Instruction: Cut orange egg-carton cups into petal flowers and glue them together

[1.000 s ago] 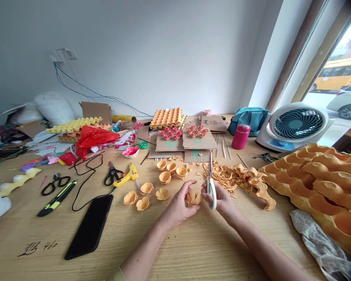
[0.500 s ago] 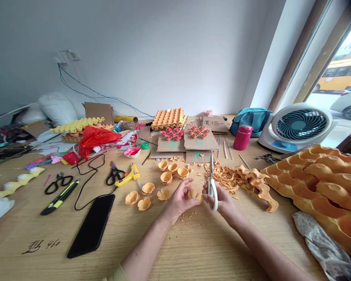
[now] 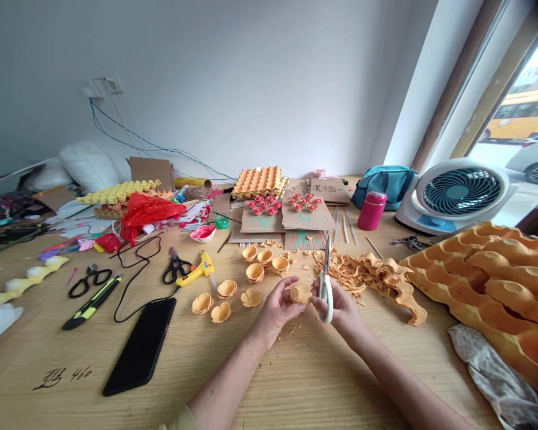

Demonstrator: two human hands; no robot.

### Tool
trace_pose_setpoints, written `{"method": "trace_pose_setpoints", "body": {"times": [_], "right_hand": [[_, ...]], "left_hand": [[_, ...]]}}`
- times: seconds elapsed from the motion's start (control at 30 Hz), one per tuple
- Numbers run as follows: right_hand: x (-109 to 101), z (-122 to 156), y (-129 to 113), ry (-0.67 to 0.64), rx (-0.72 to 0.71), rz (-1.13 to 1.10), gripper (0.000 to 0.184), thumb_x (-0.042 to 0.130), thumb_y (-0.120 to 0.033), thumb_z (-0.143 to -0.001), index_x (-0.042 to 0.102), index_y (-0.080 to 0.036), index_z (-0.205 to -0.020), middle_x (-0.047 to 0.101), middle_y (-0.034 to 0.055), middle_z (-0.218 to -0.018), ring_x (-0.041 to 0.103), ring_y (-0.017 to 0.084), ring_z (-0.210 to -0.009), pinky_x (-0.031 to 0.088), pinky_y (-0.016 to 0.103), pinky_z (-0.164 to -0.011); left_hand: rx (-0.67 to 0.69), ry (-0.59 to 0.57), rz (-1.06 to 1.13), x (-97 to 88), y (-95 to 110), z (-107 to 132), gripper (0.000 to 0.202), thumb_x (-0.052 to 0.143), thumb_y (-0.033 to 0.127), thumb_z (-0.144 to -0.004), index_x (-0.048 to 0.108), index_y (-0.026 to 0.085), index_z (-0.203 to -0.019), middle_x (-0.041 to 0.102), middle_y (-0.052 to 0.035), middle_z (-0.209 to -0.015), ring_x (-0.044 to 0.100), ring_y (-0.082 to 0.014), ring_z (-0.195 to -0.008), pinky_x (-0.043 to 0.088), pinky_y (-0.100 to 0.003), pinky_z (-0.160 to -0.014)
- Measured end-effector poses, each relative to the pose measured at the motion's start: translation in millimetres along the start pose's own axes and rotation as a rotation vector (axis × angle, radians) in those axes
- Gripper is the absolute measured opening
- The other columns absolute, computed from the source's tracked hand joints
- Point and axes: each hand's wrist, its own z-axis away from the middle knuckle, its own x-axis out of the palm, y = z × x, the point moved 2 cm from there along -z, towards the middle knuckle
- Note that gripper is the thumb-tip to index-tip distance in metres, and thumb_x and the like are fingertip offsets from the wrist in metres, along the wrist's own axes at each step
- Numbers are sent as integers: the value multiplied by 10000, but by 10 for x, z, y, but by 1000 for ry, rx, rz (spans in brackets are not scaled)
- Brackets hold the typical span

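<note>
Between the thumb and fingers of my left hand (image 3: 275,307) is a small orange egg-carton cup (image 3: 300,293). My right hand (image 3: 341,301) grips white-handled scissors (image 3: 327,286), whose blades point up and away from me; its fingertips also touch the cup's right edge. Left of my hands lie petal-shaped cups, among them a flat-spread one (image 3: 250,298) and a nested one (image 3: 202,303). Further back, several layered cups (image 3: 254,273) stand together. Tiny orange scraps (image 3: 291,330) are scattered below my hands.
A heap of carton trimmings (image 3: 363,275) lies right of the scissors, beside large orange egg trays (image 3: 488,280). Cardboard with red flowers (image 3: 307,209) is behind. On the left are a yellow glue gun (image 3: 197,270), black scissors (image 3: 89,280), a utility knife (image 3: 93,303) and a phone (image 3: 141,346).
The cup has turned in my fingers, so its rounded outside now shows. My right hand and the scissors have shifted only slightly.
</note>
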Motion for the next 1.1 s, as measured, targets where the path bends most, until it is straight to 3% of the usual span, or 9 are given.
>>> {"method": "trace_pose_setpoints", "body": {"times": [0.3, 0.5, 0.6, 0.87, 1.1], "right_hand": [[37, 47, 126, 0, -50, 18, 354, 728, -475, -829, 533, -232, -998, 555, 13, -895, 530, 174, -788, 443, 265, -626], [41, 86, -29, -113, -10, 160, 291, 649, -479, -882, 536, -212, -901, 535, -2, -825, 484, 165, -751, 415, 285, -671], [63, 102, -36, -187, 26, 212, 323, 596, -507, -903, 518, -203, -827, 505, -7, -787, 467, 169, -755, 397, 296, -697], [140, 132, -1, -314, 90, 212, 392, 508, -583, -933, 485, -200, -852, 434, -26, -758, 377, 139, -690, 341, 270, -634], [149, 142, 41, -391, 30, 290, 462, 446, -655, -939, 488, -202, -858, 445, -25, -742, 380, 143, -681, 336, 280, -632]], "left_hand": [[1, 55, 137, 52, 18, 47, 608, 893, 207, -584, 645, 198, -1138, 718, -37, -985, 632, -149, -887, 459, -239, -764], [90, 127, 174, 5, 55, 18, 582, 882, 208, -608, 637, 204, -1136, 680, -3, -895, 578, -97, -736, 433, -197, -635], [154, 157, 205, -22, 85, 8, 562, 885, 211, -608, 635, 203, -1111, 649, 17, -863, 534, -79, -701, 423, -191, -622], [233, 198, 214, -54, 139, 14, 569, 862, 221, -646, 621, 240, -1161, 620, 43, -822, 496, -68, -670, 423, -198, -662], [238, 217, 160, -17, 169, 58, 532, 838, 243, -669, 622, 266, -1155, 639, 42, -845, 536, -90, -728, 433, -201, -703]]}}
